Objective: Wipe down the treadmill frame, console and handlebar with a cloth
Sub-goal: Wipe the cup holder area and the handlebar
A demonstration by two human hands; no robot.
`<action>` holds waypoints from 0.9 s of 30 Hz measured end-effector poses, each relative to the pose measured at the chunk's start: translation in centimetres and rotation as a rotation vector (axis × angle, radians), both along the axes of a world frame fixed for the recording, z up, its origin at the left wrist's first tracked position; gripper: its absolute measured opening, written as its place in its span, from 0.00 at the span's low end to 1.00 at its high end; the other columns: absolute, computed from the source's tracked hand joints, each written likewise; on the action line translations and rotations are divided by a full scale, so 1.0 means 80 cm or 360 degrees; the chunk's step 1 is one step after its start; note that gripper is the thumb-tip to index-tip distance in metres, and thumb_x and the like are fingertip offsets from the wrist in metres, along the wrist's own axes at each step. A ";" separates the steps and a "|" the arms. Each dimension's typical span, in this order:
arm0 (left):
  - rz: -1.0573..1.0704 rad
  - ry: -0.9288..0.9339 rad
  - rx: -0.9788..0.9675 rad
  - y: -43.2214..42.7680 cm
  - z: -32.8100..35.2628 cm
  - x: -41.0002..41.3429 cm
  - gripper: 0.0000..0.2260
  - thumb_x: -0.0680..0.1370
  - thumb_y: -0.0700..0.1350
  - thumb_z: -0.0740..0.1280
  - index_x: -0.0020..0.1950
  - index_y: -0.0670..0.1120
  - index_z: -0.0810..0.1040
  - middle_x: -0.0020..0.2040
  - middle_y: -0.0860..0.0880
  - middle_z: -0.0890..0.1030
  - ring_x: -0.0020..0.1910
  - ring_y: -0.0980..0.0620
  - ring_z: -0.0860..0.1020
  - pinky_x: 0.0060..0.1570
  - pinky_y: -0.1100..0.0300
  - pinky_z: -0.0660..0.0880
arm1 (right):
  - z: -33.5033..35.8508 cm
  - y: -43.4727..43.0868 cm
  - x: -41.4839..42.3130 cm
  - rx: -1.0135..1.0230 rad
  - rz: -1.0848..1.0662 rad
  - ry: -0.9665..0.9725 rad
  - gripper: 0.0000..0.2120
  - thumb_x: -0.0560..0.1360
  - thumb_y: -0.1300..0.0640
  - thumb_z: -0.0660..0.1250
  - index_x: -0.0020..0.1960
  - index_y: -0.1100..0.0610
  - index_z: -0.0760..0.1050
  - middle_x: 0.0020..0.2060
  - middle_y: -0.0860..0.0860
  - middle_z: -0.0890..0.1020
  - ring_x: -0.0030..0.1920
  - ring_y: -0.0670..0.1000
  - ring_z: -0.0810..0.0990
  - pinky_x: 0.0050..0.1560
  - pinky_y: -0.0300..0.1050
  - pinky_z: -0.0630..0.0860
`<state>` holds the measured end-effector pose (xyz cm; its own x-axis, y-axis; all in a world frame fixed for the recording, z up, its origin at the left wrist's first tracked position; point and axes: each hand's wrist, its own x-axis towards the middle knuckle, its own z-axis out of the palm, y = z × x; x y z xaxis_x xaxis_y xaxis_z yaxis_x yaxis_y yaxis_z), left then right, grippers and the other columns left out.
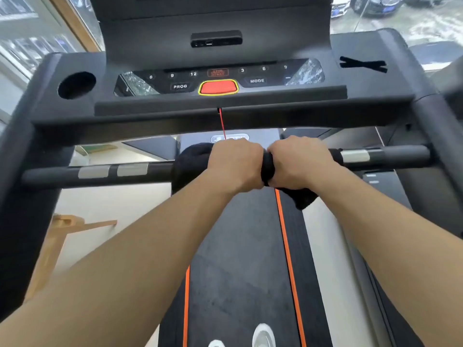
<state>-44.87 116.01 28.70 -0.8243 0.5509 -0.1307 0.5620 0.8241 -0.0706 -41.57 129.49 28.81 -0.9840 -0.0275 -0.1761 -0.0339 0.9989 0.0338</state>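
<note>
There were two hands in view, the left hand (235, 164) and the right hand (299, 161), set knuckle to knuckle near the middle of one black handlebar (62, 175). One dark cloth (190, 161) was wrapped round that bar beneath both of them. The fingers (240, 145) of each hand were curled over the top of the bar and clamped down on the cloth; their tips went round the far side and could not be seen. The cloth bulged out to the left of the left hand, showed as a tight roll in the narrow gap between the two fists, and hung in a loose corner below the right wrist.

Three silver grip plates (94, 171) showed on the handlebar: two side by side well left of the hands, one just right of the right hand. Above sat one console (258, 80) with one red button (218, 87) rimmed in yellow, one round cup holder (76, 85) at its left end and one cross of black tape (363, 64) at its right. One thin red cord (222, 123) dropped from the console's front edge toward the left hand. Below, the single running belt (240, 246) carried two orange stripes (288, 246), and two pale shoe tips (263, 334) stood on it at the bottom edge.
</note>
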 end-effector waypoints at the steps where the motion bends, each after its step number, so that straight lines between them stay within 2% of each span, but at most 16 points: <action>1: -0.0032 -0.0063 0.0005 0.002 -0.002 -0.007 0.10 0.71 0.56 0.69 0.45 0.54 0.72 0.34 0.53 0.71 0.34 0.48 0.71 0.36 0.57 0.66 | 0.002 0.002 -0.010 -0.0057 0.0013 -0.0126 0.12 0.65 0.44 0.71 0.43 0.49 0.74 0.33 0.46 0.76 0.34 0.51 0.76 0.36 0.45 0.71; 4: -0.0174 -0.0179 0.0045 -0.003 -0.006 -0.020 0.14 0.67 0.61 0.70 0.46 0.56 0.75 0.37 0.54 0.76 0.38 0.48 0.76 0.36 0.57 0.67 | 0.008 0.007 -0.028 -0.0283 0.0038 -0.0518 0.12 0.63 0.45 0.74 0.40 0.48 0.76 0.34 0.46 0.80 0.35 0.48 0.80 0.38 0.47 0.80; 6: -0.0183 -0.0292 0.0032 -0.002 -0.006 -0.025 0.15 0.65 0.62 0.71 0.44 0.56 0.74 0.38 0.54 0.78 0.38 0.49 0.77 0.35 0.57 0.67 | 0.012 0.010 -0.031 -0.0336 0.0052 -0.0574 0.12 0.63 0.44 0.75 0.41 0.48 0.77 0.34 0.46 0.81 0.35 0.48 0.80 0.40 0.47 0.81; 8: -0.0133 -0.0430 -0.0016 0.003 -0.002 -0.032 0.15 0.64 0.61 0.72 0.39 0.54 0.72 0.37 0.54 0.76 0.36 0.52 0.76 0.35 0.57 0.68 | 0.008 0.010 -0.021 -0.0212 0.0080 -0.0338 0.13 0.63 0.41 0.73 0.41 0.48 0.76 0.32 0.45 0.79 0.33 0.47 0.78 0.34 0.44 0.75; 10: -0.0079 -0.0512 -0.0065 0.010 0.003 -0.034 0.15 0.64 0.59 0.73 0.38 0.53 0.72 0.36 0.54 0.77 0.35 0.53 0.76 0.34 0.58 0.71 | -0.014 0.011 -0.002 0.0030 0.0156 0.0180 0.14 0.65 0.42 0.70 0.38 0.49 0.71 0.29 0.45 0.75 0.29 0.50 0.73 0.31 0.42 0.66; 11: -0.0056 -0.0485 -0.0081 0.012 0.005 -0.031 0.14 0.65 0.58 0.73 0.38 0.52 0.72 0.36 0.53 0.77 0.35 0.53 0.76 0.34 0.57 0.71 | -0.030 0.009 0.009 0.0083 0.0180 0.0475 0.14 0.65 0.45 0.71 0.36 0.50 0.68 0.28 0.46 0.73 0.27 0.51 0.70 0.30 0.42 0.62; 13: 0.0012 -0.0266 -0.0054 0.013 -0.003 -0.015 0.13 0.68 0.55 0.71 0.39 0.51 0.71 0.36 0.53 0.76 0.33 0.53 0.74 0.34 0.57 0.68 | -0.057 0.007 0.024 0.0053 0.0163 0.0977 0.13 0.64 0.55 0.72 0.35 0.54 0.67 0.27 0.50 0.72 0.26 0.55 0.68 0.30 0.44 0.59; 15: 0.0040 0.0225 0.0130 0.006 -0.023 0.008 0.11 0.72 0.51 0.69 0.43 0.50 0.68 0.37 0.52 0.75 0.32 0.50 0.71 0.35 0.55 0.63 | -0.071 0.006 0.022 0.0050 0.0143 0.1173 0.11 0.63 0.61 0.72 0.35 0.55 0.69 0.27 0.53 0.73 0.26 0.57 0.70 0.30 0.45 0.59; 17: -0.0052 0.0683 0.0294 0.001 -0.048 0.024 0.09 0.70 0.44 0.71 0.42 0.48 0.71 0.36 0.49 0.76 0.33 0.47 0.72 0.36 0.54 0.59 | -0.066 0.002 0.020 0.0089 0.0085 0.1075 0.12 0.63 0.60 0.73 0.35 0.54 0.70 0.26 0.51 0.73 0.26 0.56 0.71 0.31 0.44 0.59; 19: -0.0103 0.0889 0.0392 0.000 -0.058 0.024 0.10 0.68 0.42 0.73 0.42 0.47 0.73 0.34 0.48 0.76 0.32 0.45 0.72 0.35 0.55 0.58 | -0.043 0.004 0.017 0.0095 0.0062 0.0691 0.10 0.67 0.53 0.71 0.38 0.51 0.69 0.28 0.46 0.71 0.27 0.52 0.70 0.32 0.43 0.61; 21: -0.0073 0.0595 0.0260 0.005 -0.042 0.017 0.11 0.70 0.48 0.73 0.43 0.49 0.71 0.35 0.50 0.75 0.33 0.47 0.71 0.35 0.55 0.61 | -0.015 0.013 0.004 -0.0056 0.0075 0.0127 0.10 0.67 0.47 0.70 0.39 0.50 0.71 0.31 0.46 0.74 0.29 0.48 0.71 0.32 0.42 0.63; 23: -0.0064 0.0045 0.0032 0.013 -0.017 -0.002 0.13 0.69 0.55 0.72 0.41 0.51 0.69 0.35 0.53 0.73 0.35 0.49 0.72 0.35 0.55 0.66 | 0.005 0.020 -0.016 -0.0254 0.0049 -0.0342 0.12 0.63 0.45 0.73 0.40 0.49 0.75 0.33 0.46 0.79 0.33 0.48 0.77 0.32 0.42 0.69; 25: -0.0064 -0.0527 -0.0059 0.024 0.007 -0.027 0.14 0.66 0.56 0.74 0.38 0.53 0.71 0.36 0.53 0.75 0.35 0.52 0.75 0.34 0.57 0.69 | 0.011 0.024 -0.026 -0.0399 0.0048 -0.0537 0.12 0.62 0.45 0.75 0.39 0.48 0.76 0.34 0.46 0.81 0.35 0.48 0.80 0.34 0.43 0.72; 27: -0.0028 -0.0799 -0.0101 0.030 0.017 -0.038 0.13 0.66 0.54 0.76 0.40 0.54 0.73 0.39 0.53 0.76 0.36 0.55 0.74 0.34 0.58 0.69 | 0.006 0.025 -0.019 -0.0274 0.0094 -0.0395 0.13 0.63 0.42 0.74 0.39 0.49 0.75 0.33 0.45 0.79 0.34 0.48 0.78 0.32 0.42 0.70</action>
<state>-47.91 118.43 30.03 -0.6417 0.5422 -0.5425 0.5533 0.8170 0.1623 -43.09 131.50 29.26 -0.9074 -0.1336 -0.3985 -0.0781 0.9852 -0.1525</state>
